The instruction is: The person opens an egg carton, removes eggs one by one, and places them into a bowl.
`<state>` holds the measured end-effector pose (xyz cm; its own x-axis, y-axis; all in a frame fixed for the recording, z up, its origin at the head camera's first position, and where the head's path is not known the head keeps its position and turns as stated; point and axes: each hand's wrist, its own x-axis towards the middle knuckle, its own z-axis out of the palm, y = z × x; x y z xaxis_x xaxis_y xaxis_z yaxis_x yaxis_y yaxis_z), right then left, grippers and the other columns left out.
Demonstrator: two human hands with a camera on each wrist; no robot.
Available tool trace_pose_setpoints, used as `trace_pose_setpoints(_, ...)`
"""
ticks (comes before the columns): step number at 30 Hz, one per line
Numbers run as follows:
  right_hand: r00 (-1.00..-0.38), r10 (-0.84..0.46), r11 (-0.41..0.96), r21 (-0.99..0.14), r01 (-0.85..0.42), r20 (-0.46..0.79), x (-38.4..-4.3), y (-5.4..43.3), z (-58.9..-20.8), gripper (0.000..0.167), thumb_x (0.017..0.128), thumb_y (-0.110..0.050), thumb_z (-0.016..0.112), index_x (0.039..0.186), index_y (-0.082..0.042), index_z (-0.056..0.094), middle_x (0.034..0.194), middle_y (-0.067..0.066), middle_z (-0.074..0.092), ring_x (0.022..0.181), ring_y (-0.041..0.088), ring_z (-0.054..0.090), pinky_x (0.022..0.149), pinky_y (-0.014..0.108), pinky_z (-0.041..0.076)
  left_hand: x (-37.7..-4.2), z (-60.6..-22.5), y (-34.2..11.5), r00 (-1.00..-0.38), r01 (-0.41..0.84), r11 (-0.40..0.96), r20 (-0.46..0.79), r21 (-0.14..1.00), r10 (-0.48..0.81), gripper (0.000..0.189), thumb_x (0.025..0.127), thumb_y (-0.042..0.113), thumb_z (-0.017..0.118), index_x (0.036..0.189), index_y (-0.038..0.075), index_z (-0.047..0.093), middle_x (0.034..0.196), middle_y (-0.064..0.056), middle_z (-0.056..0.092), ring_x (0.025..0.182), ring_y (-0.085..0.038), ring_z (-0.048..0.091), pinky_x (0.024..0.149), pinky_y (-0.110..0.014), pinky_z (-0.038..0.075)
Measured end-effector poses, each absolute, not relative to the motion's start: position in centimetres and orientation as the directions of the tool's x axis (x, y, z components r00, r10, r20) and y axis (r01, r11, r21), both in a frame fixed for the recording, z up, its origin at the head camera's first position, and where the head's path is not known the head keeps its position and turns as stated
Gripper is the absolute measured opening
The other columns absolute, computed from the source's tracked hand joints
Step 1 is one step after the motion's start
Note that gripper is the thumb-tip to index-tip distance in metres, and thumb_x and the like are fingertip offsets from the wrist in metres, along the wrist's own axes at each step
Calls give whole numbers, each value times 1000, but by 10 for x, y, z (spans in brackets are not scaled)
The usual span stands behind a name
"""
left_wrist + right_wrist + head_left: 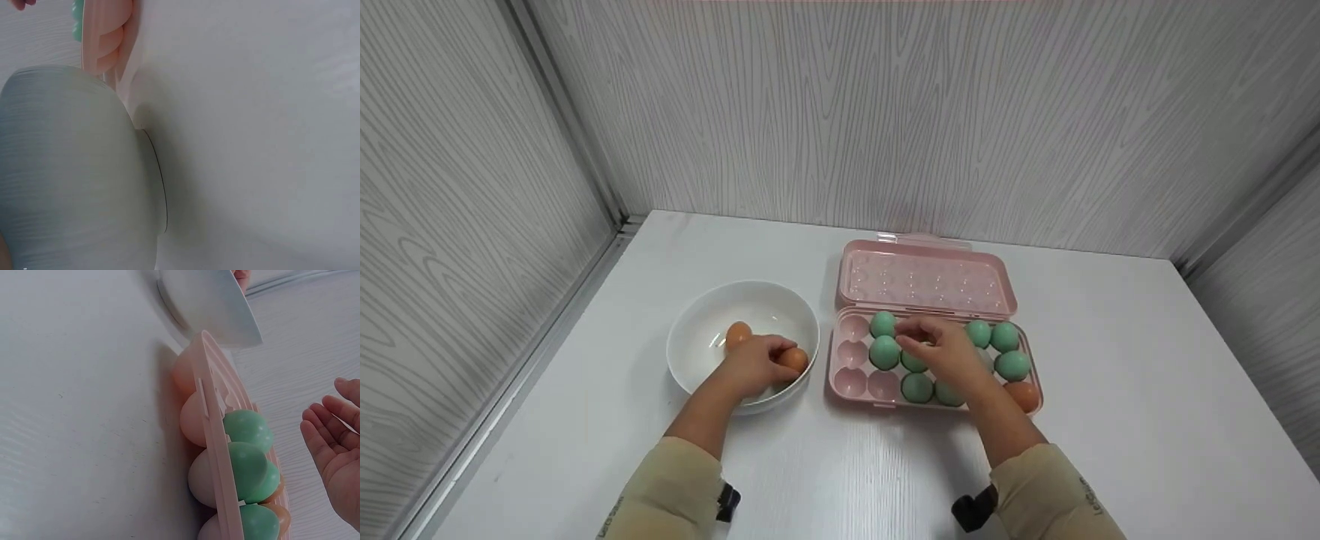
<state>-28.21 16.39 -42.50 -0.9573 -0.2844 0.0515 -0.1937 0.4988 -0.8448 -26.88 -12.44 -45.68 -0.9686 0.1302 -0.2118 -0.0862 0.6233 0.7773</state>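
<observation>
Inside the white bowl (701, 307), my left hand (751, 367) grips a brown egg (793, 360) near the right wall. Another brown egg (739, 332) lies deeper in the bowl, left of the fingers. My right hand (949, 351) hovers over the pink egg carton (840, 390), fingers loosely bent and nothing in them. Its fingertips are close to a green egg (883, 324) in the back row. Several green eggs (247, 433) and a brown egg (1021, 396) at the front right corner fill carton cups. The right forearm hides part of the carton.
The carton's lid (926, 279) lies opened back behind the egg cups, with a clear clasp (922, 240) at its far edge. Bowl and carton stand side by side on a white table (1132, 375). Wood-grain panels (840, 112) close off the back and sides.
</observation>
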Motion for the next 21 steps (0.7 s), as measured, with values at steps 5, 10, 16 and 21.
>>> trace_pose_setpoints(5, -958, -281, 496, -845, -199, 61, -279, 164, -423, 22, 86, -23, 64, 105, -12, 66, 99, 0, 63, 92, 16, 55, 86, 32, 48, -267, -454, -125, -962, -109, 627, -240, 771, 127, 44, 76, 13, 73, 118, 12, 61, 114, -4, 58, 104, -20, 49, 97, -36, 39)
trace_pose_setpoints(10, -961, -270, 483, -854, -192, 64, -280, 165, -425, 21, 87, -20, 63, 105, -10, 65, 100, 1, 63, 93, 18, 55, 88, 34, 47, -265, -448, -127, -961, -121, 616, -248, 779, 124, 42, 77, 12, 71, 118, 10, 61, 111, -4, 59, 104, -20, 50, 96, -36, 41)
trace_pose_setpoints(16, -958, -273, 472, -856, -211, 86, -284, 168, -432, 20, 87, -21, 63, 104, -11, 65, 101, 1, 63, 93, 17, 54, 87, 34, 46, -265, -445, -134, -965, -126, 597, -238, 793, 113, 44, 78, 11, 70, 120, 7, 59, 113, -7, 61, 109, -21, 53, 96, -36, 42)
trace_pose_setpoints(21, -964, -258, 487, -853, -185, 62, -284, 170, -432, 17, 87, -23, 63, 101, -15, 67, 102, -2, 63, 92, 17, 54, 86, 31, 47, -265, -442, -138, -971, -104, 583, -210, 806, 116, 44, 78, 12, 69, 121, 6, 58, 115, -9, 61, 111, -22, 53, 97, -35, 41)
